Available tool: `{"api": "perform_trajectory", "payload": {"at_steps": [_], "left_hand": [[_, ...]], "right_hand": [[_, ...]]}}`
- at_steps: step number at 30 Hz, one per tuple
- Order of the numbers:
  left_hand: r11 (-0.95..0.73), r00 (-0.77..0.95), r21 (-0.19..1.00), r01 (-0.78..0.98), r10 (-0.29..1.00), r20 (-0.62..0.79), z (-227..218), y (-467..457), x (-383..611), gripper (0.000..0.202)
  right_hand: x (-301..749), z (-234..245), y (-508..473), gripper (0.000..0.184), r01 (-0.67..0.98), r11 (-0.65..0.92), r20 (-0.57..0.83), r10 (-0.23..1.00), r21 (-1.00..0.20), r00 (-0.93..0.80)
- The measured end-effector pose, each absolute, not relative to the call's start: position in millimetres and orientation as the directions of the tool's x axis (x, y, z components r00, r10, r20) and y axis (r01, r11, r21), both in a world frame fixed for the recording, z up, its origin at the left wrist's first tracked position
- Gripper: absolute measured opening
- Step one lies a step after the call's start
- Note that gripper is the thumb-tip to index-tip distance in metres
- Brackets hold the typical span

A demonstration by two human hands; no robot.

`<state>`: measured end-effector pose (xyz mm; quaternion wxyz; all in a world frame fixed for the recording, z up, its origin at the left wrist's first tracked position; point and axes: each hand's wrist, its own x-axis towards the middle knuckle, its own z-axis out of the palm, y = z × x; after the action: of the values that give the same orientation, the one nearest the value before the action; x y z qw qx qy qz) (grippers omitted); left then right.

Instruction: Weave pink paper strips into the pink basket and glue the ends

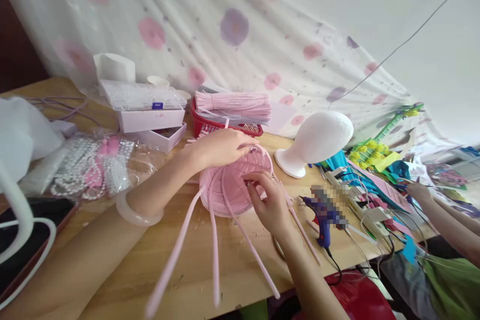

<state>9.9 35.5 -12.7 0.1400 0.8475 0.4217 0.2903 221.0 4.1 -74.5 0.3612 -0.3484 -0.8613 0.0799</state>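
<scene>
A small pink woven basket (234,185) lies tilted on the wooden table (210,270), with several long pink strips (213,245) trailing from it toward me. My left hand (221,147) rests over the basket's upper rim, fingers curled onto it, a pale bangle on the wrist. My right hand (268,200) is at the basket's right side, fingers pinched on a pink strip at the weave.
Behind the basket stands a red basket (208,125) holding a bundle of pink strips. A white foam head form (318,140) and a blue glue gun (324,217) are to the right. Another person's hand (418,191) works at far right. Bead packets (90,165) and boxes lie left.
</scene>
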Motion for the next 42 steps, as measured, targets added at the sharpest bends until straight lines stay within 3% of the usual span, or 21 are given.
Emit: {"api": "perform_trajectory", "payload": {"at_steps": [3,8,15,32,42], "left_hand": [[-0.635,0.483,0.437,0.636,0.77,0.417,-12,31,15,0.037],[-0.636,0.481,0.336,0.694,0.758,0.44,-16,25,29,0.036],[-0.623,0.487,0.308,0.719,0.768,0.416,-14,21,42,0.034],[-0.622,0.48,0.309,0.72,0.767,0.425,-16,22,48,0.033],[-0.603,0.46,0.321,0.73,0.782,0.42,-17,22,48,0.034]], "right_hand": [[212,-82,12,0.022,0.574,0.733,0.371,0.68,-0.364,-0.633],[207,-95,25,0.028,0.665,0.654,0.179,0.748,-0.361,-0.639],[206,-101,23,0.037,0.695,0.627,0.138,0.769,-0.353,-0.624],[209,-107,22,0.033,0.663,0.655,0.177,0.747,-0.362,-0.642],[211,-105,19,0.034,0.656,0.641,0.127,0.747,-0.398,-0.653]]}}
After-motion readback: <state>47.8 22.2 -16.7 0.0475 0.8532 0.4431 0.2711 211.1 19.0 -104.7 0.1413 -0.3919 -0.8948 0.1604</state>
